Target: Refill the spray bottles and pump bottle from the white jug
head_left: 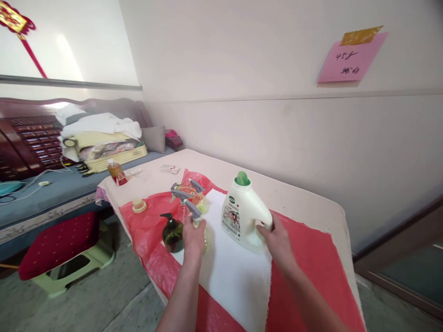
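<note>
Left hand (pixel 193 237) grips a spray bottle (pixel 197 220) at center; right hand (pixel 277 242) clasps the detergent jug (pixel 242 213) handle at three o'clock. Best lifted upright, steadily, off the white cloth (pixel 228 272).

Head view, down over table (pixel 311 203)
</note>
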`<action>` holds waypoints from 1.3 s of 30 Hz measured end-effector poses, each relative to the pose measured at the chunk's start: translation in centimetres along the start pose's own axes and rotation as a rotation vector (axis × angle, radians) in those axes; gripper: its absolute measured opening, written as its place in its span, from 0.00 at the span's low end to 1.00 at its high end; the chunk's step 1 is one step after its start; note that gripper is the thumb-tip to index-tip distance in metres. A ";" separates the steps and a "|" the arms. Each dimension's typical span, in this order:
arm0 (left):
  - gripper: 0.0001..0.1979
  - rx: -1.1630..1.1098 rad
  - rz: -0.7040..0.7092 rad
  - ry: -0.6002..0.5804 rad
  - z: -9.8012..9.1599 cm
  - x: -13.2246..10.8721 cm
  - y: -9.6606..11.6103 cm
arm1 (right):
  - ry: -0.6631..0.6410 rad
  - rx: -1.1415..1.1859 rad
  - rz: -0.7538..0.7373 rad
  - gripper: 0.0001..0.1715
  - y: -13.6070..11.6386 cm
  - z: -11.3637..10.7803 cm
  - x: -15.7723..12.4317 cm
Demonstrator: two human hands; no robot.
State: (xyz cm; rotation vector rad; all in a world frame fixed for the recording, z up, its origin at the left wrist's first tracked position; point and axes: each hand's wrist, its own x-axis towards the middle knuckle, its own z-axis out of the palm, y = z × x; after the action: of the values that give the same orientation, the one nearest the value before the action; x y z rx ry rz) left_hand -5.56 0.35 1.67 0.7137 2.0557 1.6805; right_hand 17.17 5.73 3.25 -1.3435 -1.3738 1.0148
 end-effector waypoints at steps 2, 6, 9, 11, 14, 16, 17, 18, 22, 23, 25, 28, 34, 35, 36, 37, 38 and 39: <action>0.14 0.004 -0.003 -0.002 -0.1 0.0 0.0 | -0.008 0.036 0.019 0.31 0.1 0.3 1.0; 0.13 0.016 -0.003 -0.024 0.1 -0.1 0.0 | -0.027 0.093 0.024 0.31 0.7 0.1 1.5; 0.14 0.016 -0.009 -0.033 0.3 -0.3 0.0 | -0.052 0.115 0.020 0.31 1.1 -0.3 1.9; 0.14 0.008 -0.008 -0.041 0.4 -0.4 0.0 | -0.068 0.127 0.018 0.32 1.2 -0.5 2.3; 0.14 0.001 -0.004 -0.046 0.4 -0.5 0.0 | -0.103 0.137 0.002 0.32 1.1 -0.8 2.9; 0.13 -0.002 -0.010 -0.044 0.4 -0.5 0.1 | -0.132 0.133 -0.005 0.31 0.9 -0.9 2.9; 0.14 -0.004 -0.015 -0.043 0.4 -0.5 0.1 | -0.145 0.129 -0.004 0.32 0.8 -1.0 2.7; 0.14 -0.006 -0.020 -0.044 0.3 -0.5 0.2 | -0.154 0.122 0.001 0.34 0.6 -1.1 2.4; 0.13 -0.020 -0.015 -0.079 0.2 -0.3 0.3 | -0.088 0.058 0.035 0.50 0.7 -2.3 -0.6; 0.12 -0.026 -0.010 -0.095 0.2 -0.2 0.3 | -0.052 0.045 0.048 0.53 0.9 -2.7 -1.6; 0.10 -0.049 0.000 -0.123 0.3 -0.3 0.3 | 0.024 0.068 0.104 0.53 1.7 -3.4 -3.9; 0.13 -0.097 0.029 -0.159 0.6 -1.1 0.9 | -0.019 0.184 0.202 0.45 3.5 -3.8 -7.1; 0.19 -0.386 -0.050 -0.470 1.4 -5.3 3.0 | -0.180 0.466 0.369 0.39 5.5 -2.4 -9.9; 0.20 -0.426 -0.069 -0.532 1.6 -6.0 3.3 | -0.211 0.539 0.402 0.41 5.3 -2.2 -10.0; 0.20 -0.443 -0.074 -0.592 1.7 -6.7 3.5 | -0.240 0.626 0.434 0.43 5.0 -2.2 -10.0; 0.20 -0.447 -0.067 -0.653 1.9 -7.3 3.6 | -0.272 0.717 0.463 0.43 4.6 -2.2 -10.1; 0.19 -0.445 -0.054 -0.712 2.0 -7.9 3.7 | -0.309 0.794 0.487 0.43 4.2 -2.3 -10.1; 0.19 -0.445 -0.042 -0.764 2.1 -8.4 3.8 | -0.355 0.848 0.506 0.42 3.8 -2.5 -10.2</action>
State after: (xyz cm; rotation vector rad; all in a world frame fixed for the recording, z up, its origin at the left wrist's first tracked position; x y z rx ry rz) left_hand 2.87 -2.50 4.76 0.9489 1.1219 1.4455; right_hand 20.14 -4.28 -0.61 -0.8734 -0.6578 1.9694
